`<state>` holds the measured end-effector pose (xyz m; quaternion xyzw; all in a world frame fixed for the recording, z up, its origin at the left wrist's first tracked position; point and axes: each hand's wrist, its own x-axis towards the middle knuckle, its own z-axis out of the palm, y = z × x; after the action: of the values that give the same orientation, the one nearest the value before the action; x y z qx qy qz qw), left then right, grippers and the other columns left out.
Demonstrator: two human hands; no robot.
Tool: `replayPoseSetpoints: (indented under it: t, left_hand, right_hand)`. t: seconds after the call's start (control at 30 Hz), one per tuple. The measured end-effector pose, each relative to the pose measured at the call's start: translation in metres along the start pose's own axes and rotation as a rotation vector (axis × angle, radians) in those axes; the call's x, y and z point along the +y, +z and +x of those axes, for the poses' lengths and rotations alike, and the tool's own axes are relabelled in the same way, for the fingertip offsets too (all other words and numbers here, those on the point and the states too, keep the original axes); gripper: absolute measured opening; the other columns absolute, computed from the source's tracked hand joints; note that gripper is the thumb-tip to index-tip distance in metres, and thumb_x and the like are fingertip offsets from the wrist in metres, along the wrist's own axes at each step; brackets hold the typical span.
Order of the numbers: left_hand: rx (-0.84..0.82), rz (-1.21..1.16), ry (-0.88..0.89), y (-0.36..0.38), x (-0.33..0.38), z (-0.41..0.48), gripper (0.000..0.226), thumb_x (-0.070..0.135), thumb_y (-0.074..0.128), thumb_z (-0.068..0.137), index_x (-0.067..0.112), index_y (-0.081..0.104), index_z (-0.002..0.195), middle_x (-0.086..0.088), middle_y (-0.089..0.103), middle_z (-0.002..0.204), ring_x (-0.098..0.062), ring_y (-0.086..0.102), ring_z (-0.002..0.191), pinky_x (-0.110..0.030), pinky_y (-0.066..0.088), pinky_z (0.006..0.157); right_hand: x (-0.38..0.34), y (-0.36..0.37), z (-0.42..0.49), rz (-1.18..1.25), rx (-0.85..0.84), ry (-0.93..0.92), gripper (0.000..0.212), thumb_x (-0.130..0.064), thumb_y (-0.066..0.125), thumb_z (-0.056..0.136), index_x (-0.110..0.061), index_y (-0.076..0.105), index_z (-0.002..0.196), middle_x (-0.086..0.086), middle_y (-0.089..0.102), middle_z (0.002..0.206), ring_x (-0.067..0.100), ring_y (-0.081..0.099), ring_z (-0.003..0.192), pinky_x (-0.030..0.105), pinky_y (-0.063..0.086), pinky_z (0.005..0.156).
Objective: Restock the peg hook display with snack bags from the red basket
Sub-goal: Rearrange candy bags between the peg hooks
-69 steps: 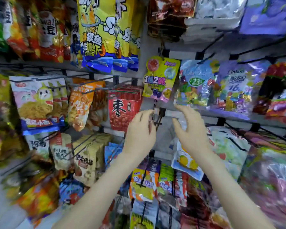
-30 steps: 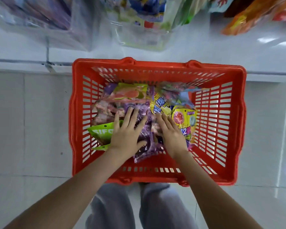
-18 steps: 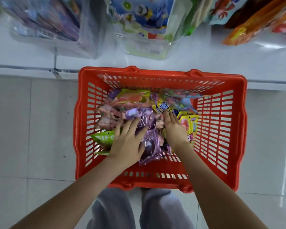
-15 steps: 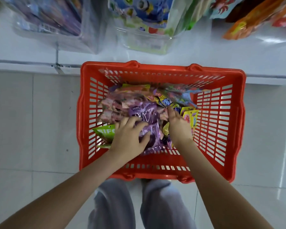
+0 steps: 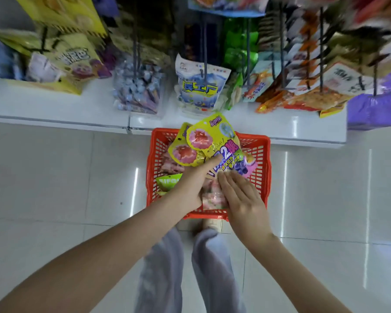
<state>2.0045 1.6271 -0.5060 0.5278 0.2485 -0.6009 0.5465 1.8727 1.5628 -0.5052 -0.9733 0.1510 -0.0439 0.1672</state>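
Okay, two yellow snack bags [image 5: 209, 137], fanned and overlapping, are held just above the red basket [image 5: 266, 159], not on any hook yet. The left hand [image 5: 191, 185] grips their lower ends, with the thumb on the printed face and the fingers curled underneath. The right hand [image 5: 242, 198] comes in from 5 o'clock with its fingers straight and pressed together, the tips touching the front bag's bottom corner; it isn't pinching anything that I can see.

Progress: judging from this, it's the pick-up stage of one restock cycle. The bags are out of the pile and hanging them is left. More stock sits in the basket: a green bag [image 5: 167, 181] at its 9 o'clock wall and a pink bag [image 5: 212, 196] near 6 o'clock, so the task is far from done.

Orientation: the long axis of both bags runs roughly 5 to 11 o'clock. The top edges point up-frame toward the display, printed faces to the camera.

Outward: peg hooks [image 5: 204, 53] with hanging packs are at 12 o'clock, including a blue-and-white bag [image 5: 201, 86]. A white base shelf [image 5: 54, 109] lies under them, touching the basket's far rim as far as I can tell. Floor tiles [image 5: 54, 177] lie all around, and grey trousers [image 5: 163, 267] are at 6 o'clock.
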Motion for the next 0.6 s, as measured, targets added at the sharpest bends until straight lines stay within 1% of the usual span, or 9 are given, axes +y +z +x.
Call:
replayPoseSetpoints:
  t: [0.07, 0.1, 0.17, 0.23, 0.3, 0.37, 0.43, 0.53, 0.6]
  left_hand:
    - [0.071, 0.029, 0.079, 0.005, 0.020, -0.040, 0.031, 0.030, 0.078, 0.076, 0.012, 0.069, 0.100, -0.012, 0.064, 0.082, -0.024, 0.060, 0.064, -0.035, 0.051, 0.063]
    - [0.084, 0.031, 0.114, 0.007, 0.031, -0.059, 0.034, 0.029, 0.078, 0.076, 0.011, 0.068, 0.104, -0.014, 0.064, 0.087, -0.026, 0.062, 0.069, -0.038, 0.052, 0.067]
    - [0.105, 0.104, 0.179, 0.010, 0.057, -0.101, 0.040, 0.035, 0.076, 0.076, 0.011, 0.068, 0.106, -0.014, 0.065, 0.093, -0.029, 0.063, 0.077, -0.047, 0.053, 0.077]
    - [0.162, 0.265, 0.257, 0.010, 0.084, -0.147, 0.049, 0.050, 0.077, 0.068, 0.010, 0.064, 0.091, -0.014, 0.057, 0.082, -0.025, 0.056, 0.071, -0.041, 0.051, 0.069]
    - [0.205, 0.348, 0.336, 0.007, 0.107, -0.194, 0.058, 0.055, 0.081, 0.054, 0.009, 0.056, 0.078, -0.011, 0.047, 0.069, -0.021, 0.048, 0.062, -0.032, 0.039, 0.060]
    - [0.196, 0.442, 0.411, 0.005, 0.128, -0.243, 0.058, 0.054, 0.087, 0.050, 0.014, 0.045, 0.058, -0.004, 0.036, 0.048, -0.014, 0.034, 0.041, -0.020, 0.028, 0.046]
    - [0.178, 0.574, 0.482, 0.004, 0.147, -0.296, 0.061, 0.058, 0.081, 0.049, 0.020, 0.033, 0.050, 0.001, 0.024, 0.039, -0.014, 0.018, 0.034, -0.018, 0.015, 0.039]
    - [0.153, 0.725, 0.569, 0.004, 0.176, -0.372, 0.057, 0.058, 0.082, 0.057, 0.021, 0.041, 0.046, -0.006, 0.027, 0.044, -0.019, 0.022, 0.039, -0.021, 0.020, 0.043]
    - [0.168, 0.859, 0.644, 0.008, 0.192, -0.421, 0.062, 0.061, 0.077, 0.065, 0.023, 0.036, 0.038, 0.001, 0.026, 0.039, -0.017, 0.022, 0.035, -0.019, 0.018, 0.039]
  right_hand:
    - [-0.017, -0.041, 0.015, -0.003, 0.022, -0.086, 0.036, -0.009, 0.061, 0.086, -0.002, 0.062, 0.122, 0.009, 0.064, 0.122, 0.037, 0.052, 0.122, 0.052, 0.043, 0.100]
    - [-0.025, -0.062, 0.023, 0.000, 0.007, -0.126, 0.038, -0.015, 0.057, 0.088, -0.005, 0.060, 0.125, 0.007, 0.062, 0.126, 0.035, 0.047, 0.127, 0.053, 0.036, 0.105]
    - [-0.038, -0.104, 0.037, 0.049, -0.061, -0.192, 0.052, -0.022, 0.063, 0.083, -0.010, 0.054, 0.132, 0.004, 0.053, 0.137, 0.026, 0.039, 0.135, 0.050, 0.024, 0.110]
    - [-0.050, -0.149, 0.051, 0.147, -0.112, -0.248, 0.064, -0.031, 0.071, 0.080, -0.014, 0.049, 0.137, 0.001, 0.045, 0.144, 0.019, 0.035, 0.138, 0.045, 0.019, 0.111]
    - [-0.067, -0.198, 0.068, 0.261, -0.067, -0.276, 0.059, -0.038, 0.064, 0.085, -0.019, 0.047, 0.138, -0.002, 0.048, 0.141, 0.015, 0.037, 0.135, 0.039, 0.021, 0.109]
    - [-0.088, -0.251, 0.090, 0.338, 0.073, -0.278, 0.051, -0.035, 0.056, 0.089, -0.020, 0.044, 0.136, -0.002, 0.051, 0.134, 0.015, 0.041, 0.127, 0.035, 0.027, 0.105]
    - [-0.111, -0.304, 0.116, 0.368, 0.231, -0.261, 0.049, -0.031, 0.053, 0.089, -0.016, 0.044, 0.136, 0.001, 0.050, 0.132, 0.018, 0.042, 0.123, 0.032, 0.029, 0.104]
    - [-0.152, -0.383, 0.156, 0.367, 0.350, -0.252, 0.053, -0.031, 0.055, 0.088, -0.010, 0.046, 0.136, 0.010, 0.050, 0.134, 0.025, 0.042, 0.123, 0.040, 0.030, 0.103]
    - [-0.178, -0.431, 0.177, 0.337, 0.359, -0.250, 0.051, -0.025, 0.063, 0.086, -0.008, 0.051, 0.132, 0.013, 0.054, 0.129, 0.032, 0.046, 0.121, 0.048, 0.032, 0.101]
